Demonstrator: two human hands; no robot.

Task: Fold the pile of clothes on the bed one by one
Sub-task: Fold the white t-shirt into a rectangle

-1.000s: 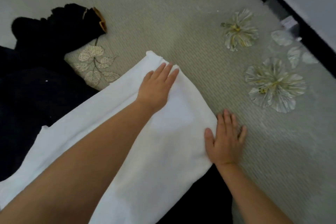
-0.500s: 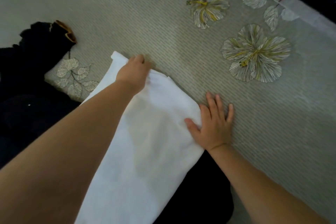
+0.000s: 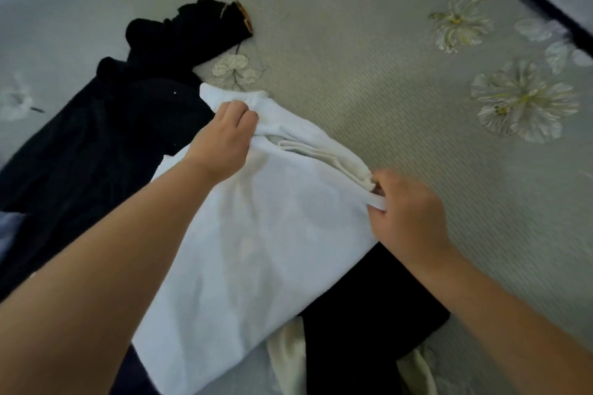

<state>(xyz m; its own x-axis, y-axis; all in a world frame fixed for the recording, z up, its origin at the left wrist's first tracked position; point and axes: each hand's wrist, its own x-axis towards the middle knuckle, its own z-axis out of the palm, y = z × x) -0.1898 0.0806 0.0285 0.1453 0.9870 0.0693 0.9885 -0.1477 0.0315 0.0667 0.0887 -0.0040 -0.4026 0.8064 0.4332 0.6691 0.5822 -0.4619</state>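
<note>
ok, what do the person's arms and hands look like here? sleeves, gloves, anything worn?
Both forearms are bare as far as the frame shows: no sleeve in view. The left hand and right hand wear no gloves. No watch, bracelet or ring shows on either wrist or on the visible fingers, though some fingers are hidden in cloth. No markings, tape or cables anywhere on them.

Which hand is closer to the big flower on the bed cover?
The right hand. It grips the white cloth at its corner on the big flower's side; the left hand grips the cloth's far edge, farther away.
</note>
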